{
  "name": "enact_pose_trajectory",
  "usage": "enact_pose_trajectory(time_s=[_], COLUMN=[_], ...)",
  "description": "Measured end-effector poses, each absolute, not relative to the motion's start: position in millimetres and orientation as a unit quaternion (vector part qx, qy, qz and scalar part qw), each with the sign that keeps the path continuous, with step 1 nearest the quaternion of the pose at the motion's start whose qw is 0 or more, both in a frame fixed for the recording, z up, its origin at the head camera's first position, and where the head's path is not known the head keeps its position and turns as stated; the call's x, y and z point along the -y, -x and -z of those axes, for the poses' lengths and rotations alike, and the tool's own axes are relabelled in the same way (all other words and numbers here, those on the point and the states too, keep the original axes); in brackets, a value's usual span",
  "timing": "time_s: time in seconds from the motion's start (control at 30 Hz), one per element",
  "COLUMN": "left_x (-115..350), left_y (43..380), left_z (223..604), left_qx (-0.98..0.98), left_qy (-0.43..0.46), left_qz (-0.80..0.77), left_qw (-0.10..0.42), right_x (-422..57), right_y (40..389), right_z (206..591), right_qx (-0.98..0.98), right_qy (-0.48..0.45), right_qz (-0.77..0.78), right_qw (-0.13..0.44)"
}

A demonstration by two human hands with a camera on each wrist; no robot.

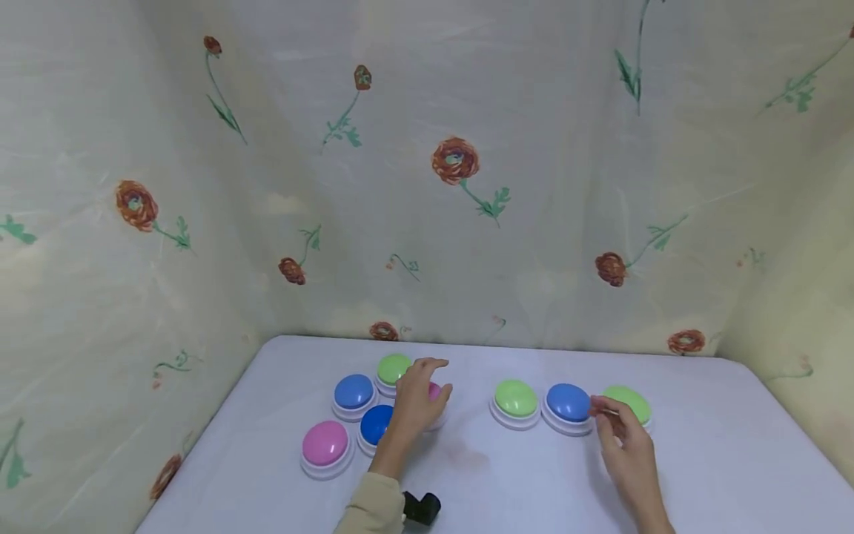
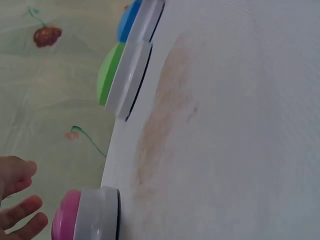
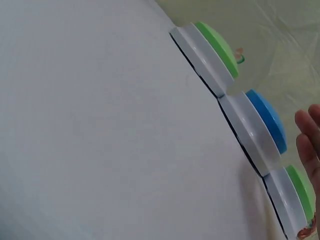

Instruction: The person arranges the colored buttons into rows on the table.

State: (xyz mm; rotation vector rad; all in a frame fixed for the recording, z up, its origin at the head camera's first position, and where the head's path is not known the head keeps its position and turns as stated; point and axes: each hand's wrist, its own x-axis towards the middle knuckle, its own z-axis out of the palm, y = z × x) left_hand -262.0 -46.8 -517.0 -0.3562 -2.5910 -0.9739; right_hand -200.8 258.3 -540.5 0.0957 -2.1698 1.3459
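Note:
My left hand [image 1: 419,397] hovers over a pink button [image 1: 437,417] on a white base, partly covering it, thumb and fingers spread apart. In the left wrist view its fingertips [image 2: 30,205] show beside that pink dome [image 2: 65,217]. On the right, my right hand [image 1: 626,437] holds nothing, its fingers loosely bent above the table. Its fingertips overlap the edge of a blue button [image 1: 569,402] in the head view. A green button [image 1: 630,404] is partly hidden behind this hand, while another green one [image 1: 516,399] sits left of the blue.
Around the left hand stand a green button [image 1: 392,368], a lighter blue one [image 1: 353,391], a darker blue one [image 1: 376,423] and a pink one [image 1: 325,443]. A black object [image 1: 423,509] is by the left sleeve. Flowered cloth [image 1: 534,222] hangs behind the white table [image 1: 520,482].

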Motion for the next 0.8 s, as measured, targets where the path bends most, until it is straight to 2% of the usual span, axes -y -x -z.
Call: enact_pose_trajectory(time_s=[0.23, 0.4, 0.53, 0.67, 0.8], left_x=[74.9, 88.2, 100.0, 112.2, 115.4], left_y=[257.2, 260.8, 262.8, 264.1, 264.9], left_z=[522.8, 521.0, 517.4, 516.2, 520.4], left_qx=[0.924, 0.922, 0.924, 0.923, 0.928], left_qy=[0.125, 0.158, 0.157, 0.163, 0.185], left_qz=[0.349, 0.345, 0.347, 0.349, 0.321], left_qw=[0.092, 0.073, 0.040, -0.007, -0.037], right_x=[-227.2, -205.3, -178.8, -143.3, -108.2], right_y=[199.7, 198.0, 196.5, 199.2, 203.2], right_z=[540.3, 537.3, 537.0, 541.6, 547.8], right_qx=[0.790, 0.779, 0.754, 0.733, 0.721], right_qy=[-0.152, -0.194, -0.213, -0.208, -0.147], right_qz=[-0.539, -0.551, -0.592, -0.634, -0.670], right_qw=[0.247, 0.227, 0.186, 0.129, 0.092])
